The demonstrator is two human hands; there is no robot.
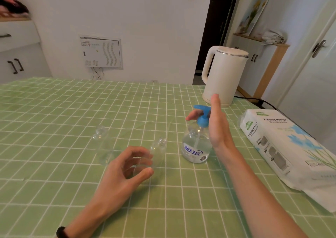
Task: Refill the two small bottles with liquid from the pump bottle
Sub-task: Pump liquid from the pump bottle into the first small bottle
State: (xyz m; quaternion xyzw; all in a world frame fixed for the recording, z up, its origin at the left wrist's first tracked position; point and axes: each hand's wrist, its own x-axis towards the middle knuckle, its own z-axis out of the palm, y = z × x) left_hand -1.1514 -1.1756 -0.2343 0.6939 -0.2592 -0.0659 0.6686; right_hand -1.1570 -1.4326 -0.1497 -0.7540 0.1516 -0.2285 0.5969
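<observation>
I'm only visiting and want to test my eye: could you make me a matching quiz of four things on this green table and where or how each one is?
Things:
1. kettle
2. pump bottle
3. tissue pack
4. nearer small bottle

States:
A. gripped by the left hand
B. blue top, beside the right hand
C. lying along the right edge of the table
D. cream, standing at the far edge

Pairs: 1-D, 2-B, 3-C, 4-A.

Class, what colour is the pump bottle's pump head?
Blue pump head, seen in the head view.
</observation>
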